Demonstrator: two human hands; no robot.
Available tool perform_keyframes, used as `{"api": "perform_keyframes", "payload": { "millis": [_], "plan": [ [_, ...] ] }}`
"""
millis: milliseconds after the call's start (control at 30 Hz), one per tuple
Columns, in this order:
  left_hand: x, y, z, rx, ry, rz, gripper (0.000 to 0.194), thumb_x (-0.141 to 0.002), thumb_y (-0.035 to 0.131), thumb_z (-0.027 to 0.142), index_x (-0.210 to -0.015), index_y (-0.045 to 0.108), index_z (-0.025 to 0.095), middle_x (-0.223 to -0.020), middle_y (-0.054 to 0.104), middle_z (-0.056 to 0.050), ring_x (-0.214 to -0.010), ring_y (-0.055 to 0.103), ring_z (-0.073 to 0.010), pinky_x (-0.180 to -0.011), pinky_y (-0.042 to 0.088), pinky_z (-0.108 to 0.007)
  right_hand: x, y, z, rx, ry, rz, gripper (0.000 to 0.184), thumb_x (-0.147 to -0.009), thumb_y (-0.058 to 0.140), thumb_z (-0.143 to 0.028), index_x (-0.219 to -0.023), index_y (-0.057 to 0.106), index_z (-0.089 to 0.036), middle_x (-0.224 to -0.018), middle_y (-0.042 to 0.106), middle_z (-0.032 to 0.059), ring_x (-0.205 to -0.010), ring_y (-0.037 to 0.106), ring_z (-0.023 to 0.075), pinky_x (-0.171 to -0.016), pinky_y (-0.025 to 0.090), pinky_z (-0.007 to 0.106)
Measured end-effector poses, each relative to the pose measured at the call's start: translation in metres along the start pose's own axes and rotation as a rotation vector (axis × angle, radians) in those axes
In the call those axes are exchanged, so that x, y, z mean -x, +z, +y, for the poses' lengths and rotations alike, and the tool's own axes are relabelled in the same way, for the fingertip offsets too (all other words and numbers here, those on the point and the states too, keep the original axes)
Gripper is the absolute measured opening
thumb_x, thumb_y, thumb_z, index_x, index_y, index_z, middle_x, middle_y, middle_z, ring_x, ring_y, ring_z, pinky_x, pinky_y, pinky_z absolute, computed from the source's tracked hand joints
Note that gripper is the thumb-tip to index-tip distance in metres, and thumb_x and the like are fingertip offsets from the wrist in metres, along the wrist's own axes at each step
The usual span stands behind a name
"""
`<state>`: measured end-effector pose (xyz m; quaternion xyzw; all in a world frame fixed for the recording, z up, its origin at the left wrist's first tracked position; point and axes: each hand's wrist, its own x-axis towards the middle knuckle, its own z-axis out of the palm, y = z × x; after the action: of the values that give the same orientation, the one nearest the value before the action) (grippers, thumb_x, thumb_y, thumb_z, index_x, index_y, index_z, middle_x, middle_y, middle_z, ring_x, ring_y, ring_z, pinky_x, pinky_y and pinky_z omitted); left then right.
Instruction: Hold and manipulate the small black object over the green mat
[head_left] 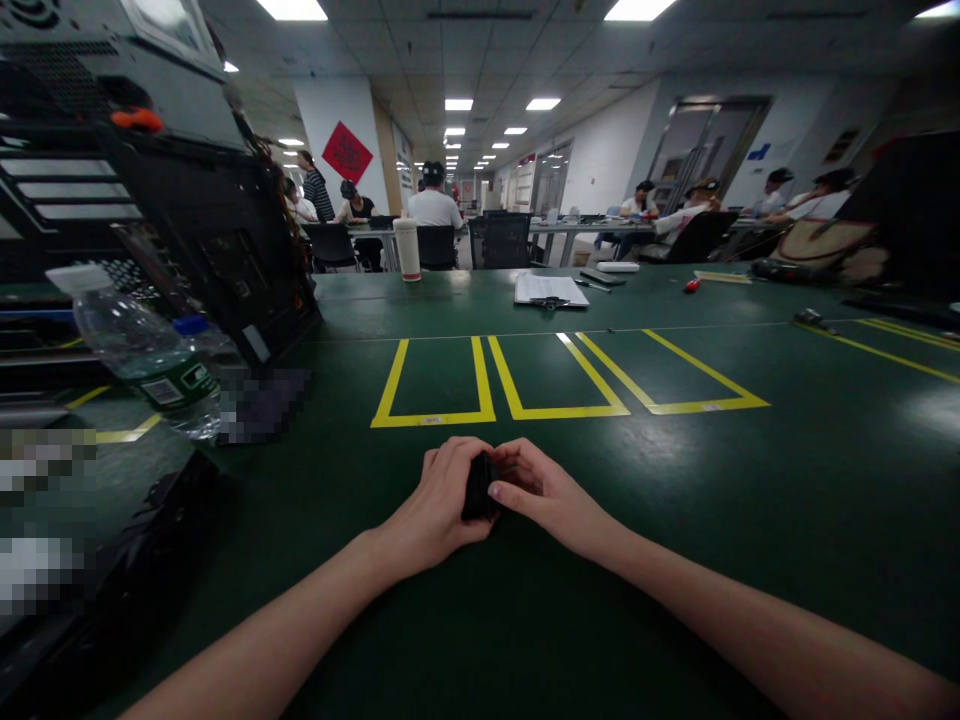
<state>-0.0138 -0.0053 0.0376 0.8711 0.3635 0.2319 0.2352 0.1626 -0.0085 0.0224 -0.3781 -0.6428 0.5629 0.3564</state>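
A small black block-shaped object (478, 488) is between my hands, just above or on the green tabletop; its exact kind I cannot make out. My left hand (435, 500) wraps round its left side, with the fingers over the top and the thumb below. From the right, my right hand (551, 500) meets it, with curled fingers at the upper edge and the thumb on the facing side. Part of the object is hidden behind the fingers. Beyond the hands, yellow tape frames (559, 413) are marked on the green table (480, 620).
To the left stand a plastic bottle (142, 345) and an open computer case (225, 250), with dark cables (150, 540) nearer me. Further back are a cup (407, 250), a clipboard (551, 291) and a red item (691, 286). Several people sit at desks beyond.
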Motion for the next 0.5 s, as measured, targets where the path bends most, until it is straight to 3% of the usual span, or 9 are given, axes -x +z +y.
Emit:
{"api": "perform_keyframes", "payload": {
  "millis": [200, 500],
  "plan": [
    [-0.0005, 0.0013, -0.0008, 0.003, -0.013, -0.002, 0.052, -0.068, 0.059, 0.015, -0.111, 0.032, 0.024, -0.110, 0.040, -0.006, -0.099, 0.043, -0.0230, -0.081, 0.039, -0.040, 0.0049, 0.0008, -0.0026, -0.009, -0.054, -0.056, 0.022, -0.076, 0.054, -0.024, -0.096, 0.045, -0.021, -0.099, 0.051, 0.0009, -0.094, 0.053, 0.0154, -0.083, 0.044, 0.035],
    [-0.0003, 0.0010, 0.0000, 0.013, -0.028, -0.010, 0.050, -0.070, 0.059, 0.018, -0.112, 0.032, 0.025, -0.111, 0.040, -0.006, -0.099, 0.044, -0.0237, -0.081, 0.039, -0.041, 0.0027, 0.0010, -0.0023, -0.017, -0.009, 0.015, 0.022, -0.077, 0.053, -0.026, -0.097, 0.044, -0.021, -0.099, 0.051, 0.0013, -0.094, 0.053, 0.0160, -0.081, 0.046, 0.034]
  ]
}}
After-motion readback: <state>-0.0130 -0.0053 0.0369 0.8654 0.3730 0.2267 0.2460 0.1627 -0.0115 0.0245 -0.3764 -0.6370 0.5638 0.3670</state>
